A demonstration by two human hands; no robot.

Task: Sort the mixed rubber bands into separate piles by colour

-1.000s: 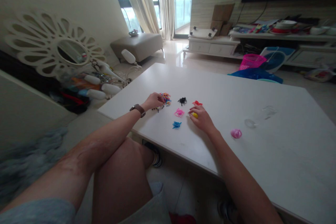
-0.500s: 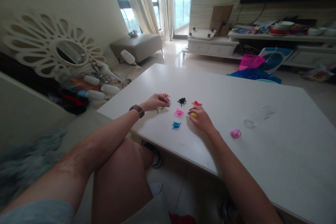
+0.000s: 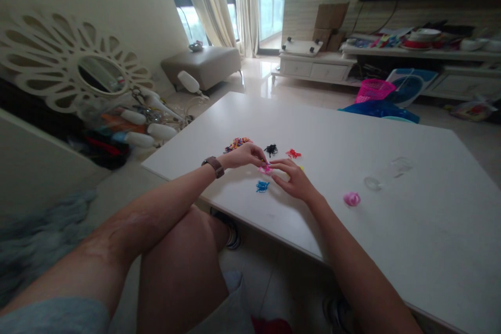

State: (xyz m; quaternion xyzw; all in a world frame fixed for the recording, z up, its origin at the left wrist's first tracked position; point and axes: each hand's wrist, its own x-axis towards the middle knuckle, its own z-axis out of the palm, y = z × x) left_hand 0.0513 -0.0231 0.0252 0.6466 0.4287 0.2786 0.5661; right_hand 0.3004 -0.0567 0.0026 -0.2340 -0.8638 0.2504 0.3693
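My left hand [image 3: 250, 155], with a watch on its wrist, is closed in a pinch over the pink hair ties [image 3: 266, 168]; tiny dark and yellowish bits, apparently elastic hair ties, show at its fingertips. Facing it from the right, my right hand [image 3: 293, 180] has its fingers stretched out and thumb apart, the fingertips close to the left ones. It partly covers a yellow pile [image 3: 301, 168]. Around the hands lie a mixed-colour heap [image 3: 238, 143], black hair ties [image 3: 271, 150], red ones [image 3: 293, 154] and blue ones [image 3: 262, 186].
All this lies on a white table [image 3: 332, 146]. Farther right on it are a pink roll-like item [image 3: 352, 199], a clear ring-shaped piece [image 3: 372, 183] and another clear plastic piece [image 3: 401, 164]. A pink basket [image 3: 374, 90] stands beyond the far edge.
My left hand has moved right from the mixed heap to the pink pile. My right hand has shifted slightly left off the yellow pile, its fingers now stretched toward the left hand.
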